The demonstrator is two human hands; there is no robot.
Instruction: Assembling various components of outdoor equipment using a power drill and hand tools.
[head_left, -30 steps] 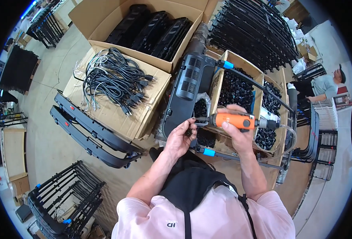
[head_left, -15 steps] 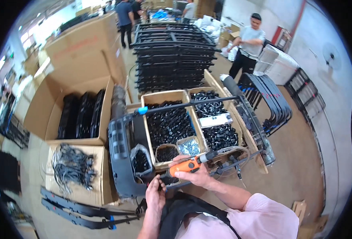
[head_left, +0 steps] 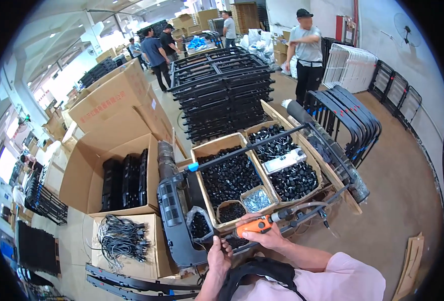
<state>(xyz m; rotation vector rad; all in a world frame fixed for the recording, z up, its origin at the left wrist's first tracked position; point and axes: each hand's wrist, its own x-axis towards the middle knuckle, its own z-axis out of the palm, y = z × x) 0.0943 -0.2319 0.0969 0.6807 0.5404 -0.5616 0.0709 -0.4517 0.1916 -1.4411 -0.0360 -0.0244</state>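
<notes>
My right hand (head_left: pixel 269 237) grips an orange powered screwdriver (head_left: pixel 254 226) with a hose running off to the right; its tip points left toward a dark grey plastic housing (head_left: pixel 174 220) lying in front of me. My left hand (head_left: pixel 219 256) is closed at the housing's lower right edge, just under the tool's tip, pinching something too small to make out. Behind the tool stand wooden trays (head_left: pixel 229 178) of small black parts and a small box of silvery screws (head_left: pixel 256 199).
A cardboard box of black cables (head_left: pixel 121 240) sits to my left, and an open carton of black housings (head_left: pixel 124 180) beyond it. Stacked black metal frames (head_left: pixel 222 95) fill the middle distance. One person (head_left: pixel 307 50) stands at the right; several others are further back.
The view has lifted from looking straight down to looking out across the workshop. Both hands stay together at the housing with the screwdriver, now low in the picture.
</notes>
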